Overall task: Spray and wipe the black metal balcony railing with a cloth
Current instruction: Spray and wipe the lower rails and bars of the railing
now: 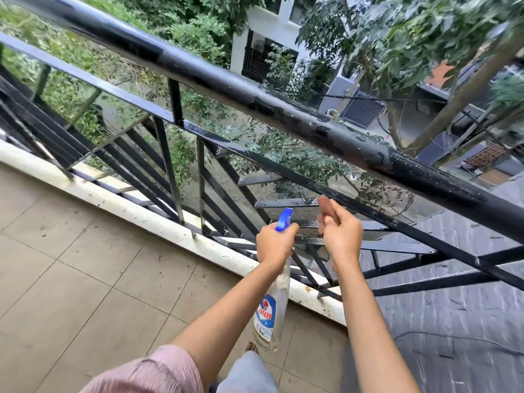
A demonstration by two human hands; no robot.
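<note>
Pink fabric of a sleeve [147,370] fills the nearest corner, and both bare forearms reach out from it over the tiled balcony floor [85,265]. The left hand [276,243] holds a clear spray bottle [272,313] by its neck, fingers [292,227] curled round under the blue nozzle [285,219], which points at the bars; the bottle body hangs down along the wrist. Just beside it, the right hand [341,236] pinches a folded brown cloth [329,209], its fingers [330,222] closed tight on it. The cloth's upper end stands at the inner end of a short horizontal slat [286,202]; whether it presses on the metal or hovers just off it I cannot tell.

Beyond the hands the black metal railing [175,106] rises from a white curb [170,225]. Droplets bead on the slats near the cloth and on the thick top rail [255,95], so spraying looks done for this stretch and wiping the lower slats seems to be the step in hand. The next move likely calls for drawing the cloth along each wet slat, then up onto the beaded top rail, with the bottle kept ready for dry sections further left. Trees [411,38] and buildings lie below.
</note>
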